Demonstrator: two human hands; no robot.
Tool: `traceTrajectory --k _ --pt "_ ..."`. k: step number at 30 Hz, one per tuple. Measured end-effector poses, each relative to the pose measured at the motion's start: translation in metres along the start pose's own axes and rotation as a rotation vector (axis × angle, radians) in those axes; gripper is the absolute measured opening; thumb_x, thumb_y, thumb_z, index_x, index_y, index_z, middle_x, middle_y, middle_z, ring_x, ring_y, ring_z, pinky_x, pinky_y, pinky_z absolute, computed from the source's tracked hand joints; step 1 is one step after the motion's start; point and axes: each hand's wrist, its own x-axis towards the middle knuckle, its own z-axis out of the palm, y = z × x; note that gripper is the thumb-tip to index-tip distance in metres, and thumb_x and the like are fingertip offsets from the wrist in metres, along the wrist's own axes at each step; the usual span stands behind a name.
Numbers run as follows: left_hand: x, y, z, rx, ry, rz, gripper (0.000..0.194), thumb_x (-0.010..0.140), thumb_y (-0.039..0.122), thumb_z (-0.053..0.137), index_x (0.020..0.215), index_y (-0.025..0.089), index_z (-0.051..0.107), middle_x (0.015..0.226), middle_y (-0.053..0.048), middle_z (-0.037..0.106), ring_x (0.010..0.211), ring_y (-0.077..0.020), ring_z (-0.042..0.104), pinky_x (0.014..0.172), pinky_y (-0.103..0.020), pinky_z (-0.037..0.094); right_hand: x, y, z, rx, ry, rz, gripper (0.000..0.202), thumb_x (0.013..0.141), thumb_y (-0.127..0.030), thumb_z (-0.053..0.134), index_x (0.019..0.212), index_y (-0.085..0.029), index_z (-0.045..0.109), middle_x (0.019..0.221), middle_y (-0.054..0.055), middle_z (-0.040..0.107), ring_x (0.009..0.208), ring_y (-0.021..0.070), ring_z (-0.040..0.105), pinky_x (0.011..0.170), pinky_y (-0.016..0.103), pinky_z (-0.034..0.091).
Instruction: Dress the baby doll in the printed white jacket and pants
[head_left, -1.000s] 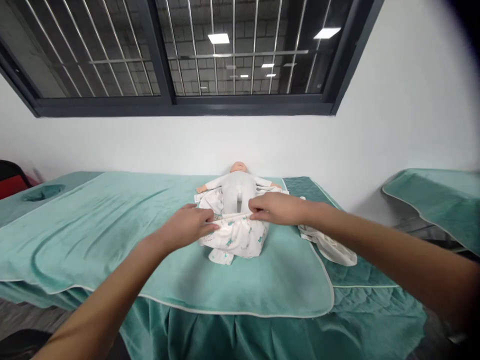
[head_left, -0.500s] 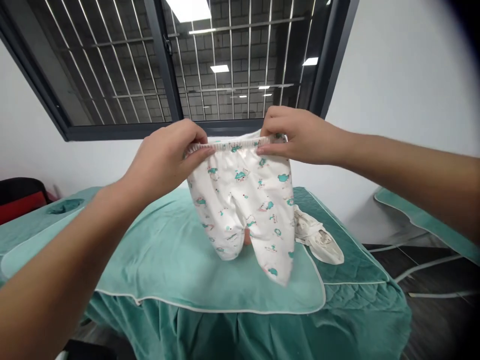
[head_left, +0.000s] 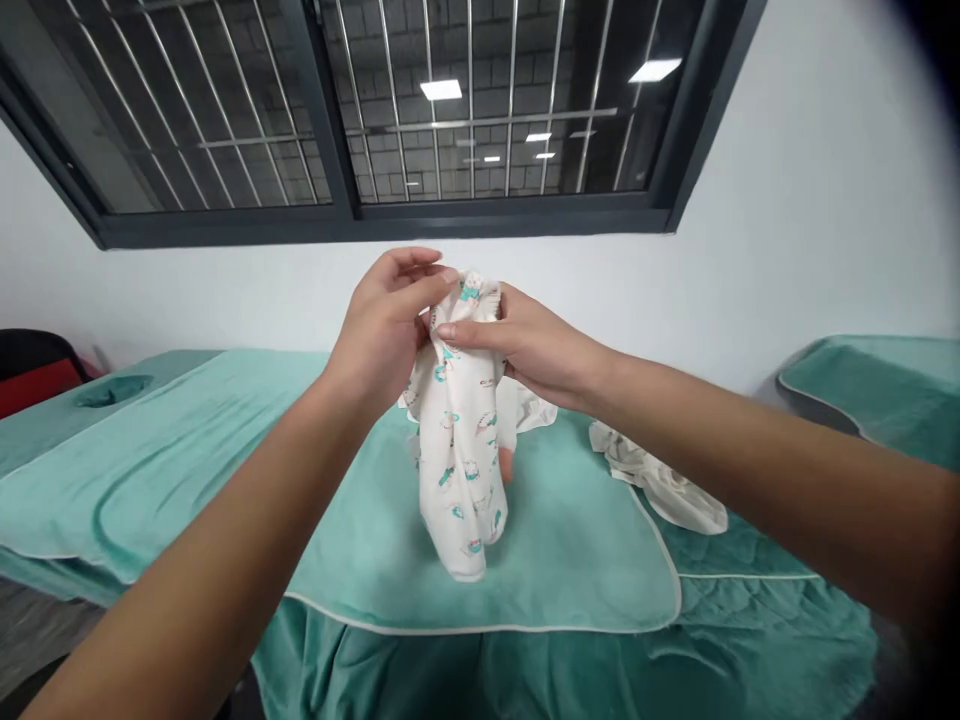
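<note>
Head view shows the left hand [head_left: 386,325] and right hand [head_left: 525,345], each grip pinched on the printed baby pants [head_left: 461,450], held bunched together above the teal-covered bed [head_left: 570,560].

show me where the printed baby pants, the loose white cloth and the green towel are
baby pants [head_left: 459,470], head view, on the hanging leg
white cloth [head_left: 664,485], head view, on its crumpled middle
green towel [head_left: 570,550], head view, on a bare patch near its front edge
</note>
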Motion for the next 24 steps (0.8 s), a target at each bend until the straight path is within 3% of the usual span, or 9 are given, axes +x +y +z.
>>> traceTrajectory --k 2,5,8,10,12,15,19,21,24 --pt "-0.009 -0.033 -0.008 -0.100 0.083 -0.037 0.031 0.081 0.036 0.069 0.106 0.022 0.055 0.114 -0.006 0.061 0.108 -0.0202 0.061 0.090 -0.032 0.051 0.015 0.035 -0.003 0.096 0.062 0.032 0.019 0.072 -0.024 0.075 0.086 -0.019 0.063 0.079 0.000 0.067 0.080 0.0195 0.064 0.079 0.036 0.053" --pt "-0.036 -0.089 -0.019 -0.031 0.189 -0.141 0.051 0.077 0.041 0.075 0.119 0.025 0.051 0.135 -0.008 0.053 0.128 -0.0230 0.050 0.104 -0.035 0.045 0.043 0.083 -0.008 0.238 0.261 0.093 0.020 0.073 -0.022 0.073 0.091 -0.019 0.064 0.083 0.001 0.067 0.080 0.0184 0.065 0.079 0.034 0.053" --pt "-0.066 -0.141 -0.026 0.035 0.092 -0.464 0.080 0.067 0.039 0.083 0.135 0.024 0.043 0.139 -0.012 0.053 0.126 -0.0285 0.053 0.103 -0.041 0.045 0.068 0.115 -0.012 0.392 0.387 0.101 0.026 0.074 -0.023 0.072 0.098 -0.019 0.062 0.092 0.002 0.069 0.088 0.0190 0.065 0.082 0.034 0.053" --pt "-0.079 -0.172 -0.031 -0.044 -0.005 -0.611 0.071 0.069 0.037 0.081 0.131 0.021 0.051 0.131 -0.012 0.061 0.121 -0.0309 0.057 0.099 -0.042 0.047 0.079 0.127 -0.016 0.398 0.362 0.079 0.028 0.077 -0.027 0.071 0.102 -0.021 0.059 0.100 0.003 0.068 0.094 0.0204 0.065 0.086 0.036 0.054" --pt "-0.083 -0.199 -0.035 -0.149 -0.020 -0.704 0.055 0.073 0.036 0.076 0.123 0.019 0.060 0.123 -0.010 0.068 0.114 -0.0309 0.062 0.093 -0.040 0.051 0.082 0.136 -0.023 0.293 0.312 0.028 0.033 0.079 -0.027 0.069 0.109 -0.025 0.056 0.108 0.002 0.066 0.100 0.0212 0.064 0.088 0.039 0.053" --pt "-0.075 -0.237 -0.043 -0.277 0.086 -0.855 0.043 0.071 0.029 0.073 0.111 0.017 0.066 0.105 -0.009 0.074 0.093 -0.0281 0.070 0.072 -0.033 0.053 0.074 0.156 -0.038 -0.100 0.159 -0.126 0.046 0.077 -0.018 0.069 0.119 -0.028 0.053 0.122 0.004 0.060 0.112 0.0230 0.059 0.095 0.042 0.050" --pt "-0.057 -0.267 -0.049 -0.423 0.049 -1.046 0.036 0.061 0.014 0.069 0.097 0.011 0.068 0.083 -0.010 0.074 0.074 -0.0252 0.070 0.060 -0.029 0.051 0.039 0.197 -0.050 -0.802 -0.372 -0.227 0.059 0.073 0.003 0.054 0.125 -0.025 0.058 0.138 0.009 0.052 0.133 0.0283 0.044 0.111 0.050 0.034" --pt "-0.052 -0.270 -0.051 -0.391 0.095 -1.044 0.044 0.062 0.015 0.069 0.106 0.012 0.065 0.091 -0.011 0.074 0.079 -0.0257 0.070 0.065 -0.031 0.052 0.015 0.214 -0.049 -1.037 -0.554 -0.145 0.071 0.069 0.003 0.056 0.135 -0.022 0.052 0.150 0.012 0.043 0.145 0.0357 0.027 0.114 0.059 0.025" --pt "-0.058 -0.266 -0.055 -0.145 0.266 -0.950 0.058 0.068 0.026 0.072 0.124 0.020 0.056 0.123 -0.013 0.066 0.105 -0.0280 0.066 0.082 -0.035 0.052 -0.018 0.223 -0.044 -1.155 -0.582 -0.045 0.071 0.077 -0.004 0.056 0.144 -0.021 0.042 0.157 0.010 0.034 0.149 0.0356 0.015 0.117 0.060 0.020"
